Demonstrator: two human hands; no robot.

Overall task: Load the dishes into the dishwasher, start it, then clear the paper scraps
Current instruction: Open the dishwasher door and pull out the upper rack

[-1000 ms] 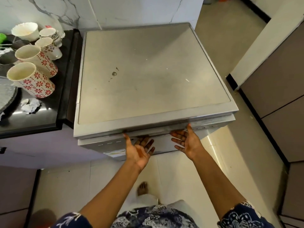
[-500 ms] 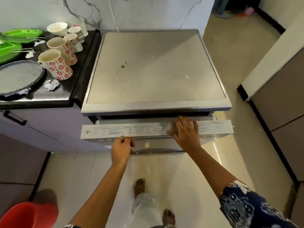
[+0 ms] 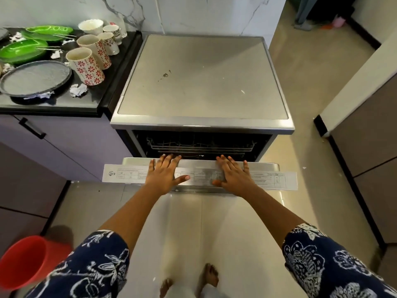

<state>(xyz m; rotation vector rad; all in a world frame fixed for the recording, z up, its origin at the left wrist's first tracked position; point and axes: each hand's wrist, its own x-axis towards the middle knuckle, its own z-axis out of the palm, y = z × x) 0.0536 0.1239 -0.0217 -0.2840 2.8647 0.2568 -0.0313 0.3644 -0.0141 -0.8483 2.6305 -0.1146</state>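
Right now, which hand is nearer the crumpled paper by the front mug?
Left. The left hand rests flat on the dishwasher door, right of the crumpled paper; the right hand rests on the same door, farther right.

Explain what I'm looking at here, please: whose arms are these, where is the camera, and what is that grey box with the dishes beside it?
There is no robot here. A person wears a wide-angle camera on the head, so every picture looks forward and down at their own arms. The grey box is a dishwasher. Its door is partly open, and a wire rack shows in the dark gap. The left hand and right hand lie flat on the door's top edge with fingers straight, and neither holds anything. On the black counter to the left stand mugs with red flowers, green plates, a grey plate and crumpled paper scraps. A red bucket sits on the floor at lower left.
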